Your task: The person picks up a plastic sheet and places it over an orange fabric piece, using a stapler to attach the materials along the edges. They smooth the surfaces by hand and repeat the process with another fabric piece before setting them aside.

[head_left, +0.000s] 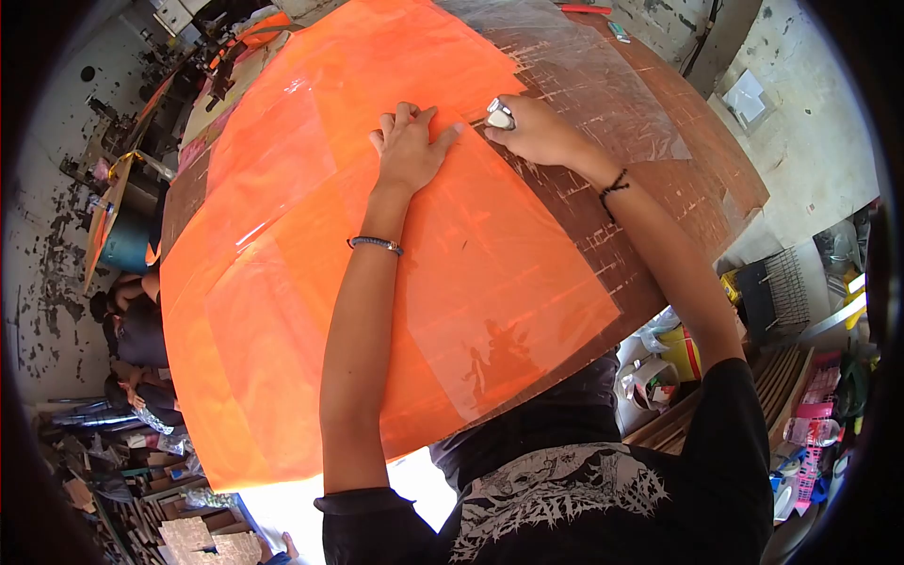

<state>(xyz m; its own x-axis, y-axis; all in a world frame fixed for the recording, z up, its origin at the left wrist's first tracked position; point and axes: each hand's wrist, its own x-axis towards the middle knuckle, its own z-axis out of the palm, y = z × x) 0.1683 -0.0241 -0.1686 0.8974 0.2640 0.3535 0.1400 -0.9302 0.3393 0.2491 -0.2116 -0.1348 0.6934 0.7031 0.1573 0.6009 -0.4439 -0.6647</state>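
Observation:
A bright orange sheet (pixel 273 358) covers much of the brown, scratched tabletop (pixel 603 245). Over it lies a see-through plastic sheet (pixel 508 311), wrinkled and shiny near the front edge. My left hand (pixel 411 151) presses on the orange material with its fingers spread. Just to the right, my right hand (pixel 541 132) is closed around a small white and dark-grey object (pixel 500 115) at the edge of the orange sheet. Most of that object is hidden in my fist, so its kind does not show.
More clear plastic (pixel 603 85) lies on the board's far right. A red-handled item (pixel 586 8) and a small pale green object (pixel 619 32) rest at the back edge. Another person (pixel 141 330) is at the left. Bins and wooden strips (pixel 777 405) crowd the lower right.

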